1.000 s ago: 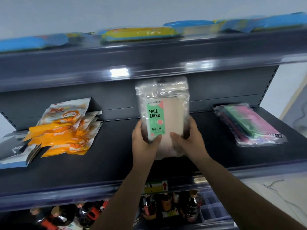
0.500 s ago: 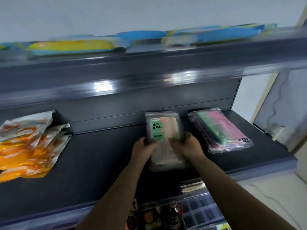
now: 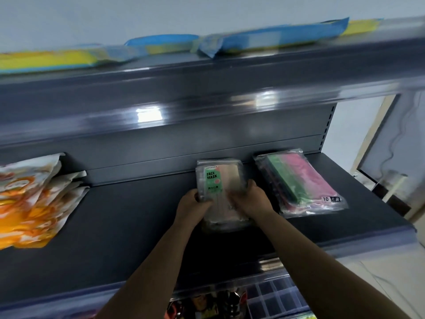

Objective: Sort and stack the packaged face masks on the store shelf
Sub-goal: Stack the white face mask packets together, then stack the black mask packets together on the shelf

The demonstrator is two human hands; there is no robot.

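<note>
Face-mask packs are what I am sorting, and the dark grey shelf [image 3: 128, 226] carries all of it, running wide across my view with its back panel ahead of me. On its right end lies a clear pack of green and pink masks [image 3: 299, 183], flat, its long axis running from the shelf front toward the back and leaning a little to the left. Far off at the left end sits a loose heap of orange and white packets [image 3: 34, 199], well apart from everything else.

Between those two, just beside the green and pink pack and not clearly touching it, is the beige "FACE MASK" pack [image 3: 218, 180] I have hold of. Its long axis also runs front to back, top edge near the back panel, bottom edge toward me. There seem to be more clear packs under it, though blur keeps me from counting them.

My left hand [image 3: 190, 206] grips the pack's lower left edge, fingers curled round it. My right hand [image 3: 254, 199] grips the lower right edge the same way, and it is the hand nearer the green and pink pack. The beige pack lies straight ahead of both hands, so I judge the next move to be a short push away from me to square it up, then letting go.
</note>
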